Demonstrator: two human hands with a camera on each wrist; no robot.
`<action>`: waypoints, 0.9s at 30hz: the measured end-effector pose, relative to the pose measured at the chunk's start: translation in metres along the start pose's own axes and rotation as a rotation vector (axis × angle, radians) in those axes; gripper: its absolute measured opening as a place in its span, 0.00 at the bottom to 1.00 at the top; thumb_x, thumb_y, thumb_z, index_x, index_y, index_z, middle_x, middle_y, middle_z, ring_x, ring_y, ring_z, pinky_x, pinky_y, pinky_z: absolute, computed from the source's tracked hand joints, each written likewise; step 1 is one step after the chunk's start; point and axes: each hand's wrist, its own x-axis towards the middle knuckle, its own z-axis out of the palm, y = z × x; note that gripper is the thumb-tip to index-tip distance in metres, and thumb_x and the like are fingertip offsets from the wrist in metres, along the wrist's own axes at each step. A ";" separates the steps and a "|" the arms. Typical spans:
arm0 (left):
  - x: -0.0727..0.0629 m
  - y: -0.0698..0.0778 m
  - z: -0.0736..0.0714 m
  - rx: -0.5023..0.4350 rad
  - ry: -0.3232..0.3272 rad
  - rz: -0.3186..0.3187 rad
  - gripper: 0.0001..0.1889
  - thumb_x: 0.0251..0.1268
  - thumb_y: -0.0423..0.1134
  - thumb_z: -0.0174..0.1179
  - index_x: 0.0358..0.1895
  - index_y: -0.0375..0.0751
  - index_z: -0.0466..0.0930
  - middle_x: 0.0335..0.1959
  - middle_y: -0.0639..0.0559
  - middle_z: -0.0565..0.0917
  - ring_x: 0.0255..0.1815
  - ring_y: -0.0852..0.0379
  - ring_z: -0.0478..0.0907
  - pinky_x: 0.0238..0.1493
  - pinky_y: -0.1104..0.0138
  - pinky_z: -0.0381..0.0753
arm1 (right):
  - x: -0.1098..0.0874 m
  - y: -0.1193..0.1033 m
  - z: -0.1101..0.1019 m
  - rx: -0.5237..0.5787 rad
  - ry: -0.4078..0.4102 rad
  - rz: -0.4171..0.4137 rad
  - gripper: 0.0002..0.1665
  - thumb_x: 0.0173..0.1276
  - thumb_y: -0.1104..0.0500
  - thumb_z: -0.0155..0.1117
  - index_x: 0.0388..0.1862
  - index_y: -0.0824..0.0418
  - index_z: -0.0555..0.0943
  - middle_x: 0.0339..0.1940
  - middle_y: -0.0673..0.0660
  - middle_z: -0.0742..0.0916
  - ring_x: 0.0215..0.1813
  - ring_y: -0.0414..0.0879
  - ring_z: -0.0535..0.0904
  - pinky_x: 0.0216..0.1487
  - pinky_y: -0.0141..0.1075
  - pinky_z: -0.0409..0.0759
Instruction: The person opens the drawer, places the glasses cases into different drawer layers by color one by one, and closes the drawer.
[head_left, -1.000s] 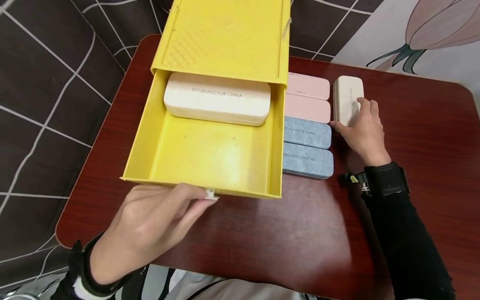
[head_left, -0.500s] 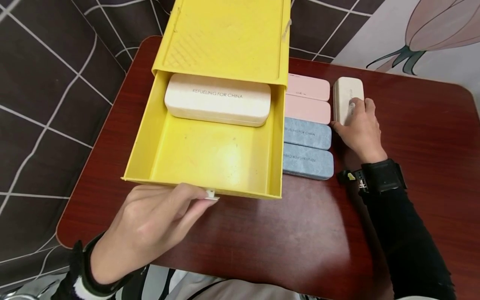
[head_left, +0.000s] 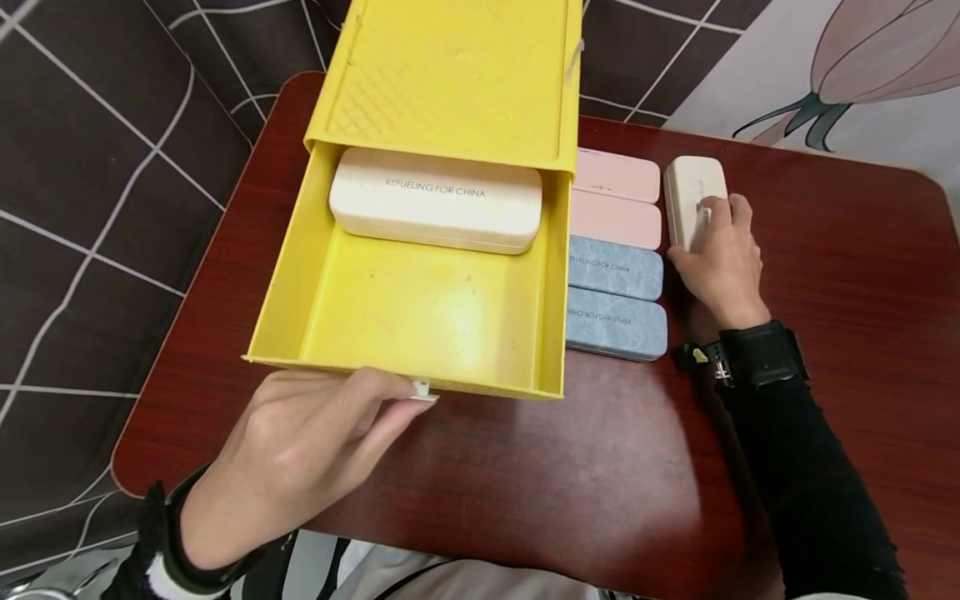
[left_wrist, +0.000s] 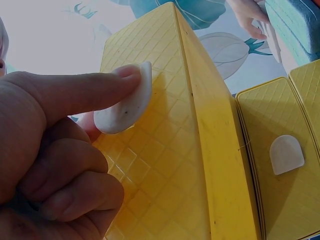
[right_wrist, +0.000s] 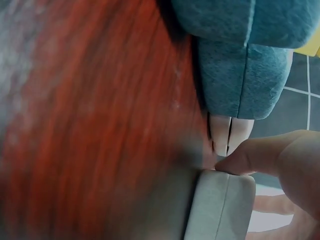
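Observation:
My left hand (head_left: 300,450) pinches the white pull tab (left_wrist: 125,107) on the front of a yellow drawer (head_left: 405,308), which is pulled out of its yellow cabinet (head_left: 457,75). A cream glasses case (head_left: 435,200) printed "REFUELING FOR CHINA" lies across the back of the drawer. To the right on the table, my right hand (head_left: 723,267) grips a second cream glasses case (head_left: 686,187), thumb on its left side and fingers over its top. In the right wrist view, the thumb (right_wrist: 240,160) presses at the edge of this case (right_wrist: 220,205).
Two pink cases (head_left: 618,221) and two blue cases (head_left: 618,321) lie in a row between cabinet and right hand. Another drawer with a white tab (left_wrist: 287,155) shows in the left wrist view. Dark tiled walls (head_left: 75,208) border the red-brown table (head_left: 540,483).
My right hand has shifted slightly left and closed in on the cream case, which has turned and moved a little. My left hand and the drawer stay put.

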 end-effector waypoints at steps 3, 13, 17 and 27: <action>0.000 0.001 -0.001 0.006 -0.006 -0.003 0.13 0.54 0.46 0.71 0.39 0.46 0.82 0.19 0.65 0.80 0.13 0.73 0.67 0.18 0.78 0.70 | 0.000 0.001 0.000 0.004 0.008 -0.008 0.39 0.64 0.59 0.61 0.71 0.65 0.58 0.72 0.68 0.60 0.57 0.78 0.69 0.53 0.69 0.67; 0.000 0.001 -0.001 0.012 -0.011 -0.004 0.13 0.55 0.47 0.71 0.38 0.45 0.82 0.18 0.65 0.79 0.13 0.73 0.67 0.18 0.78 0.70 | -0.002 0.001 -0.001 0.023 0.002 -0.006 0.38 0.65 0.59 0.61 0.71 0.64 0.59 0.73 0.68 0.60 0.58 0.77 0.68 0.54 0.69 0.67; -0.001 0.000 0.000 0.012 -0.011 -0.008 0.13 0.55 0.46 0.71 0.39 0.46 0.82 0.18 0.66 0.79 0.13 0.73 0.66 0.18 0.78 0.69 | -0.003 -0.001 -0.001 0.042 0.016 0.004 0.37 0.65 0.59 0.61 0.71 0.63 0.59 0.74 0.67 0.60 0.61 0.76 0.67 0.54 0.70 0.66; 0.000 0.000 0.000 0.007 -0.012 -0.007 0.12 0.55 0.46 0.71 0.39 0.46 0.82 0.17 0.66 0.77 0.13 0.73 0.65 0.18 0.78 0.69 | -0.007 -0.005 -0.003 0.092 0.067 -0.026 0.36 0.65 0.60 0.60 0.70 0.64 0.61 0.75 0.63 0.60 0.65 0.71 0.66 0.56 0.69 0.65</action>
